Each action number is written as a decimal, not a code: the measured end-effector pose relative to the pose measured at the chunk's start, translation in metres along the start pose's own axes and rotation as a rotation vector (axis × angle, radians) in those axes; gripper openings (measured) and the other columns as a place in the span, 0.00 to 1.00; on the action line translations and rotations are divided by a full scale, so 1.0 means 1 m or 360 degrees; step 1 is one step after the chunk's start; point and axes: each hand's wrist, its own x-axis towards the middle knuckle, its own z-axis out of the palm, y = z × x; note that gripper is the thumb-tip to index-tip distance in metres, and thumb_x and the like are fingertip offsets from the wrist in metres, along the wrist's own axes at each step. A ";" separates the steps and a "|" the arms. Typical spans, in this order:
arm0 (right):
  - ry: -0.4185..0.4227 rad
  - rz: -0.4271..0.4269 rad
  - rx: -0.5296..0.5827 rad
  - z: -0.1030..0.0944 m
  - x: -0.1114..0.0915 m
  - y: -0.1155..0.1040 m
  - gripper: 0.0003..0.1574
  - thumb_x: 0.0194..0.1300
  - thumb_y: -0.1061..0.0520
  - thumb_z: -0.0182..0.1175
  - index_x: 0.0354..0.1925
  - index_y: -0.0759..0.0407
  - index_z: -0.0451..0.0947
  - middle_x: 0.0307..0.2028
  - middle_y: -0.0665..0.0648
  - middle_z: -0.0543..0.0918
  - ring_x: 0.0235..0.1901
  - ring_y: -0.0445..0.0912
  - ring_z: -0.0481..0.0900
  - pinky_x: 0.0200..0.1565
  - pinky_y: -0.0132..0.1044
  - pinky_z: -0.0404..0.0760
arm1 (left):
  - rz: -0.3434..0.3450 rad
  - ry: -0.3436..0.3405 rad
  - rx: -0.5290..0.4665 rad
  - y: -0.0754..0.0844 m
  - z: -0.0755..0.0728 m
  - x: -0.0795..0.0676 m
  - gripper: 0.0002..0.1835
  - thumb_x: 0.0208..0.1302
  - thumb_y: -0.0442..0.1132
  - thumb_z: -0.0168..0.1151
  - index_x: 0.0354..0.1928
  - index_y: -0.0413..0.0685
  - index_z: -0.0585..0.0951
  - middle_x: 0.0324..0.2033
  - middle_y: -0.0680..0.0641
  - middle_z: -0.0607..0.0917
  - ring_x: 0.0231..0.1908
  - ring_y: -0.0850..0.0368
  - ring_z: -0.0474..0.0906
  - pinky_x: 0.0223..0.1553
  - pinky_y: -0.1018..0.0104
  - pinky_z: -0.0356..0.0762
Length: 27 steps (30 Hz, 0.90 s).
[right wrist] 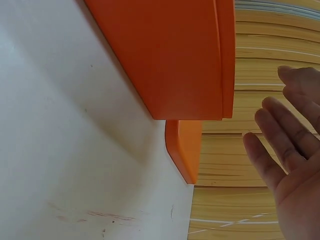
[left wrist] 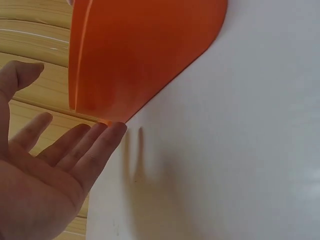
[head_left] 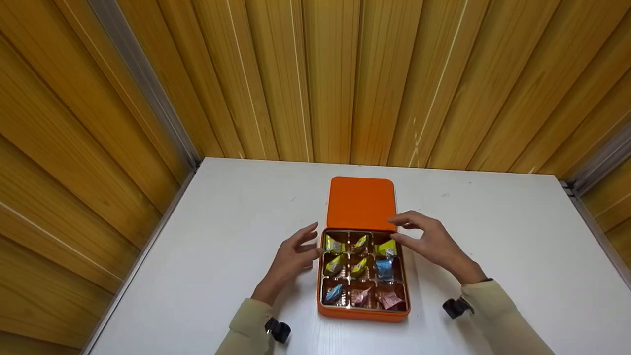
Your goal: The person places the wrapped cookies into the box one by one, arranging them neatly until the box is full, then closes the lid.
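An orange tin point(head_left: 364, 313) stands on the table with a gold-edged divided tray inside. Its compartments hold wrapped candies: several yellow-green ones point(head_left: 359, 266), two blue ones point(head_left: 384, 269) and two pink ones point(head_left: 391, 300) in the front row. The orange lid point(head_left: 362, 202) lies flat right behind the tin. At the tin's left side is my left hand point(head_left: 294, 254), fingers loosely spread, thumb tip close to the rim. My right hand point(head_left: 430, 240) hovers by the back right corner, thumb and fingers apart and nothing between them. Both wrist views show the tin's orange side wall beside extended fingers.
The white table point(head_left: 236, 217) runs back to a yellow wood-patterned wall point(head_left: 330, 84). Grey metal strips point(head_left: 148, 84) mark the wall's corners. A small black device point(head_left: 277, 329) sits at the left sleeve and another black device point(head_left: 456, 308) at the right sleeve.
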 end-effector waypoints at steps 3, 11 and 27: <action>0.0003 0.0015 0.0013 -0.002 0.002 0.000 0.23 0.69 0.56 0.74 0.61 0.54 0.85 0.57 0.57 0.86 0.57 0.57 0.84 0.60 0.60 0.80 | 0.0028 0.0009 0.0056 0.008 -0.004 0.008 0.37 0.70 0.42 0.70 0.79 0.51 0.71 0.71 0.32 0.74 0.66 0.33 0.76 0.54 0.39 0.84; 0.0055 0.0038 0.0020 -0.006 0.010 -0.001 0.26 0.69 0.55 0.74 0.63 0.55 0.83 0.57 0.53 0.86 0.57 0.59 0.84 0.61 0.57 0.81 | 0.0056 0.0018 0.0199 0.029 -0.010 0.034 0.36 0.70 0.44 0.70 0.79 0.55 0.72 0.71 0.35 0.75 0.66 0.38 0.77 0.57 0.43 0.83; 0.0026 0.0326 0.0178 -0.017 0.043 0.001 0.44 0.68 0.43 0.74 0.75 0.57 0.71 0.70 0.63 0.75 0.66 0.62 0.76 0.65 0.58 0.77 | -0.0177 0.0106 0.0093 0.049 -0.017 0.094 0.42 0.66 0.48 0.75 0.79 0.49 0.70 0.74 0.35 0.71 0.67 0.39 0.76 0.64 0.43 0.78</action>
